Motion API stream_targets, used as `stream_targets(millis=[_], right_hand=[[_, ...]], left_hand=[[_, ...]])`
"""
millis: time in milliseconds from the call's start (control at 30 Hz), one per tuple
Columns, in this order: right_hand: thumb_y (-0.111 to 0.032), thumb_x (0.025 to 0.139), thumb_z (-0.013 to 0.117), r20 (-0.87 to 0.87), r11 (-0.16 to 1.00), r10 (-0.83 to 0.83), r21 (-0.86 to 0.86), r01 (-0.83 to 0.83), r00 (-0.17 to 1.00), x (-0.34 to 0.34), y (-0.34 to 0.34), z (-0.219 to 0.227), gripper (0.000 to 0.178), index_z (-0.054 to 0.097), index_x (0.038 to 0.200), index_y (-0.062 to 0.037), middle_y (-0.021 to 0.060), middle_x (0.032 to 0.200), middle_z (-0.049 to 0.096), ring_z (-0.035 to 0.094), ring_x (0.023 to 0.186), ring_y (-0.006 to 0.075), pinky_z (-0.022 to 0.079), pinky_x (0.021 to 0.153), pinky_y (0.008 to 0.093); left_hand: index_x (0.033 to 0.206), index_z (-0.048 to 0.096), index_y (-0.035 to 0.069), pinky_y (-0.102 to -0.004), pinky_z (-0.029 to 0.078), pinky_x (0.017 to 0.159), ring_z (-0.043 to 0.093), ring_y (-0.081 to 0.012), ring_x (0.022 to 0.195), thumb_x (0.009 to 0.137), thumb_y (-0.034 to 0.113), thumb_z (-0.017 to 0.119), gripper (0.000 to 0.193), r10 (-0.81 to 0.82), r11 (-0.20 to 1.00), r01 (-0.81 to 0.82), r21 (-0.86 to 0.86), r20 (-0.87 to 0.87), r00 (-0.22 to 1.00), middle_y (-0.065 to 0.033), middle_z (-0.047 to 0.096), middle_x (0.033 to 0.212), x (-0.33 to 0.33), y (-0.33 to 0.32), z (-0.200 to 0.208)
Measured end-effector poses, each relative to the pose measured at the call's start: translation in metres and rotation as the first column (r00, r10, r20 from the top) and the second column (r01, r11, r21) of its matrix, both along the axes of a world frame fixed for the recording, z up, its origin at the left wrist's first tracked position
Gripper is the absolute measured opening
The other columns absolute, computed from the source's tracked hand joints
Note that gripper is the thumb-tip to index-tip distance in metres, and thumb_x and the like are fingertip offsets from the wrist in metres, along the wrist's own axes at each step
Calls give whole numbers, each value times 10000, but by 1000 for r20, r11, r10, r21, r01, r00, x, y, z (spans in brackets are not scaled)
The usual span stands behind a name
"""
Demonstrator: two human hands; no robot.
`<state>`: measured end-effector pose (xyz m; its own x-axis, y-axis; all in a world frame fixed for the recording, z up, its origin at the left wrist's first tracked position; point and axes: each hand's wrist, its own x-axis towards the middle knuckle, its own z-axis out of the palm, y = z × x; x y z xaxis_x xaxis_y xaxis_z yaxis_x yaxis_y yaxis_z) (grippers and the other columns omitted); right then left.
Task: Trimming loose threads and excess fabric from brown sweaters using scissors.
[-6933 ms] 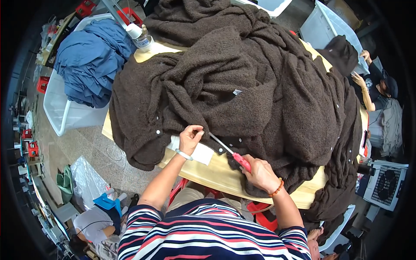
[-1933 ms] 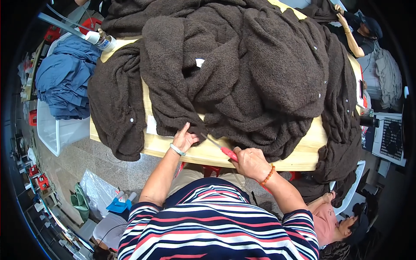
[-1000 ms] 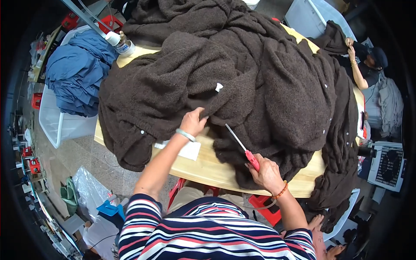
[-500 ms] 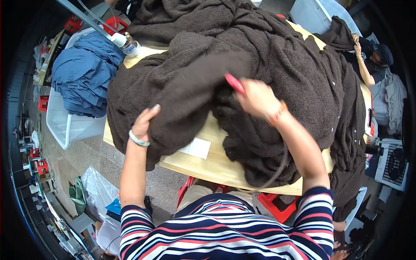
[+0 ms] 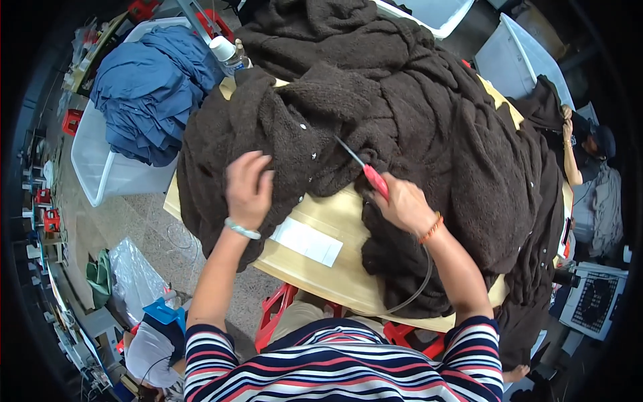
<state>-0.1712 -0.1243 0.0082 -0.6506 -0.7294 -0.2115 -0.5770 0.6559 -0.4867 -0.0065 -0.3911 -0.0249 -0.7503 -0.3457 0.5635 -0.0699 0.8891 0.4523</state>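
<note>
A large heap of dark brown fleecy garments (image 5: 462, 134) covers most of the table, with small shiny studs showing on the near left fold (image 5: 284, 144). My right hand (image 5: 406, 209) is closed round a red-handled tool (image 5: 376, 181) with a thin pointed metal tip, which points up and left against the fleece. A dark cord (image 5: 427, 278) curves from under my right wrist toward the table's near edge; where it joins is hidden. Slightly blurred, my left hand (image 5: 249, 191) is over the fleece left of the studs, fingers apart, holding nothing.
White paper sheets (image 5: 308, 242) lie on the wooden table (image 5: 348, 208). A white-capped bottle (image 5: 228, 55) stands at the far left edge. Beyond it, a white bin (image 5: 90, 157) holds blue cloth (image 5: 151, 94). Red stools (image 5: 274, 311) are below; another person (image 5: 586, 147) handles brown cloth at far right.
The lifted fold of brown fleece has come down, exposing its studs. My left hand has let go of it and moved right and up. The red-handled tool has lowered slightly.
</note>
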Motion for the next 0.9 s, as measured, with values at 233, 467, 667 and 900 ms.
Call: stream_targets(millis=[233, 467, 667, 900], right_hand=[[-208, 850, 617, 70, 999, 32, -13, -32, 997, 25, -14, 30, 250, 565, 1010, -23, 234, 711, 624, 632, 719, 419, 500, 685, 491], [-230, 860, 600, 36, 988, 148, 47, -150, 988, 25, -30, 14, 228, 587, 875, -3, 217, 681, 632, 651, 699, 387, 515, 656, 474], [-218, 862, 594, 106, 978, 172, 99, -183, 979, 31, -35, 11, 234, 601, 853, 15, 232, 717, 645, 662, 732, 383, 521, 678, 466], [-223, 867, 607, 104, 998, 53, 38, -57, 993, 49, -1, 1, 213, 584, 911, -15, 222, 651, 619, 643, 638, 388, 514, 611, 465]], left_hand=[[1121, 647, 48, -410, 465, 885, 564, -338, 1032, 829, 162, 678, 315, 12, 999, -17, 40, 117, 993, -154, 594, 1138, -97, -18, -66], [913, 687, 32, -454, 486, 785, 605, -393, 846, 807, 115, 635, 144, -1, 966, -46, 254, 182, 983, -187, 651, 853, -83, -41, -127], [963, 656, 60, -451, 465, 801, 572, -363, 860, 822, 115, 625, 154, 24, 988, -50, 148, 170, 985, -154, 639, 905, -76, -37, -135], [1369, 434, 4, -496, 191, 1140, 250, -352, 1403, 836, 249, 646, 624, -78, 945, 233, -229, 535, 842, -166, 346, 1476, -29, 4, -79]])
